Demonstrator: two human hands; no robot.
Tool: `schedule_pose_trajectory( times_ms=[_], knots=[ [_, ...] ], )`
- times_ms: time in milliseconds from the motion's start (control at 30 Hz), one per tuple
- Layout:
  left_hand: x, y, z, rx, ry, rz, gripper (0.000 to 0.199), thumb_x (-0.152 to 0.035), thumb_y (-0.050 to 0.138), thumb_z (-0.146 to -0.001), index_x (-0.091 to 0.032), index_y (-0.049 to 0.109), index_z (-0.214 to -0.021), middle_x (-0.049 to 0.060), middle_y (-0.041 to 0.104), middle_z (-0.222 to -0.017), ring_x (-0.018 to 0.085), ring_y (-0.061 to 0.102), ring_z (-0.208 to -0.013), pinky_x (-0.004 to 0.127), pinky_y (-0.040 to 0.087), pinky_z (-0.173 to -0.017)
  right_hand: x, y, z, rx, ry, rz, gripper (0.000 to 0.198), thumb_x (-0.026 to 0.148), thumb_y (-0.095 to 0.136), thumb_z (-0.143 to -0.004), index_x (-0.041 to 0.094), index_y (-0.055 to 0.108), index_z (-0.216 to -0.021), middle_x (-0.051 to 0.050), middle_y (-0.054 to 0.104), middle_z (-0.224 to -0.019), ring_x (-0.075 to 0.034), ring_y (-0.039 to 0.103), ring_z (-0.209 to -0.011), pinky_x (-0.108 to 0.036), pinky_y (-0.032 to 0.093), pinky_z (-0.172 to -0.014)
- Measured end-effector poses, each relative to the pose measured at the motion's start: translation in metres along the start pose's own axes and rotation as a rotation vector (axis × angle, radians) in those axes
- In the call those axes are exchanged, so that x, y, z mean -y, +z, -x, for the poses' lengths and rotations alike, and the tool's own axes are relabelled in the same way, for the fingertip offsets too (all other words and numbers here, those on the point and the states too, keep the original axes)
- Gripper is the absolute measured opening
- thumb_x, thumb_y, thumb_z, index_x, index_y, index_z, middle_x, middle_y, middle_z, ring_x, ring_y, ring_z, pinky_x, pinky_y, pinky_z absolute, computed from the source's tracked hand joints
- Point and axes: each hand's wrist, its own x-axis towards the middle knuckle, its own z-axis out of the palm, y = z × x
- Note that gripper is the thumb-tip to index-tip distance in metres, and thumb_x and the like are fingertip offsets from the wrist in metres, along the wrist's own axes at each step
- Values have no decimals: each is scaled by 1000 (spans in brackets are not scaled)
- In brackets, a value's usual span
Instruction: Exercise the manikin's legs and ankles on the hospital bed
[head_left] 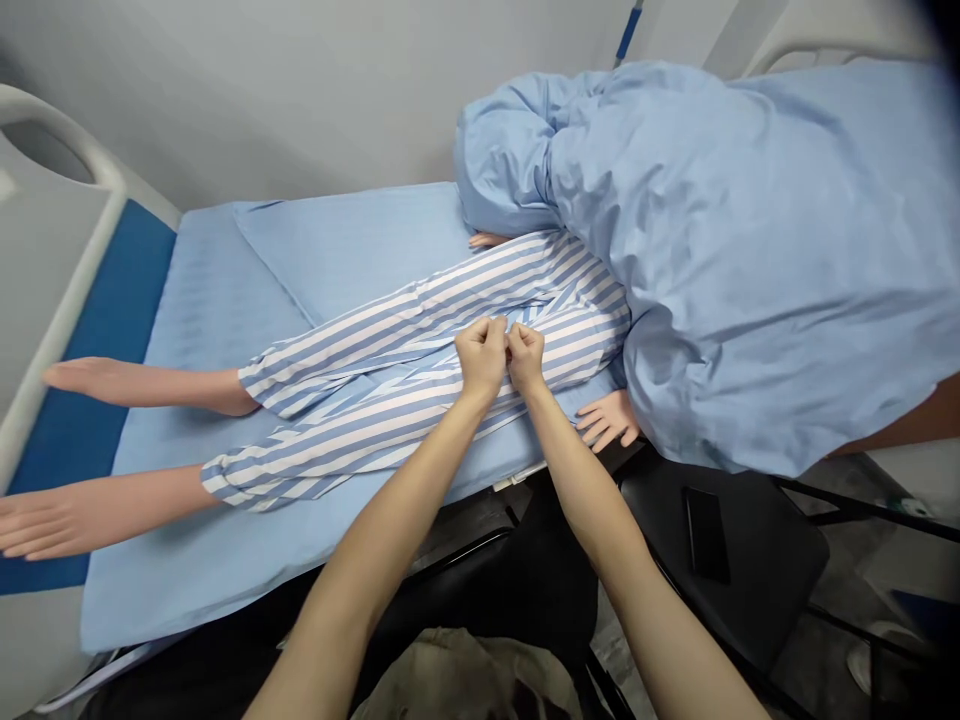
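Observation:
My left hand point(481, 352) and my right hand point(526, 354) are both closed into fists, side by side and nearly touching. They are over the upper part of the near leg of the blue-and-white striped trousers point(420, 305). Whether any fabric or other small thing is pinched in the fingers is hidden. The trousers are on a life-size manikin lying on its back, with its bare feet point(52, 515) towards the left. One manikin hand point(609, 418) rests palm-side hidden, fingers spread, right of my fists.
A light blue quilt point(735, 250) is bunched over the manikin's upper body. The bed sheet point(360, 235) lies under the legs, and a footboard point(112, 300) stands at left. On a black chair point(757, 540) at right lies a dark phone point(706, 535).

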Motion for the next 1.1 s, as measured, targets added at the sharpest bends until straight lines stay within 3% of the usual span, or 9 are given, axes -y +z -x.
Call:
schedule_pose_trajectory(
  times_ms=[133, 267, 367, 567, 700, 867, 967, 1100],
  knots=[
    [34, 9, -6, -43, -87, -65, 43, -14, 58, -81, -19, 28, -50, -6, 27, -48, 7, 27, -50, 23, 25, -51, 1, -2, -1, -26, 40, -74, 43, 39, 57, -77, 23, 21, -60, 7, 23, -52, -8, 23, -50, -24, 25, -50],
    [48, -1, -12, 34, -112, -65, 42, -13, 58, -80, -19, 29, -50, -6, 30, -48, 7, 29, -49, 23, 24, -50, 14, -10, -13, 36, -102, 113, 38, 31, 58, -75, 22, 26, -56, 6, 27, -53, -8, 27, -54, -23, 27, -53],
    [49, -5, -12, 96, -128, -47, 40, -18, 56, -83, -20, 32, -52, -6, 33, -48, 8, 31, -49, 24, 26, -52, 23, -34, -34, 63, -201, 234, 38, 28, 58, -75, 21, 28, -54, 6, 26, -53, -8, 26, -55, -24, 25, -55],
    [48, -4, -10, 120, -80, -170, 39, -19, 57, -80, -19, 31, -51, -5, 29, -50, 9, 29, -53, 24, 25, -54, 16, -78, -65, 0, -192, 324, 38, 24, 58, -73, 21, 27, -52, 7, 23, -51, -7, 24, -53, -24, 23, -54],
    [35, 27, -20, 27, -84, -91, 37, -12, 55, -76, -19, 30, -50, -6, 28, -50, 8, 29, -53, 24, 24, -54, 14, -78, -63, -20, -202, 282, 38, 27, 59, -73, 21, 27, -51, 7, 24, -50, -7, 26, -52, -24, 24, -53],
    [37, 80, -22, 119, -92, -23, 35, -17, 55, -80, -19, 34, -52, -5, 32, -51, 8, 32, -54, 25, 26, -56, 17, -77, -61, -54, -147, 246, 40, 33, 57, -76, 22, 26, -53, 7, 25, -51, -8, 27, -52, -23, 27, -52],
    [51, 88, -16, 150, -100, -135, 39, -23, 57, -83, -19, 33, -51, -5, 32, -50, 9, 30, -53, 27, 24, -56, 17, -79, -61, -66, -120, 248, 41, 33, 57, -77, 22, 25, -54, 7, 24, -52, -8, 26, -53, -23, 28, -51],
    [57, 82, -12, 219, -69, -226, 42, -26, 59, -82, -20, 31, -51, -6, 29, -50, 9, 29, -54, 28, 23, -58, 27, -84, -77, -17, -142, 331, 41, 28, 60, -75, 21, 27, -52, 7, 25, -51, -7, 25, -52, -22, 25, -51]
  ],
)
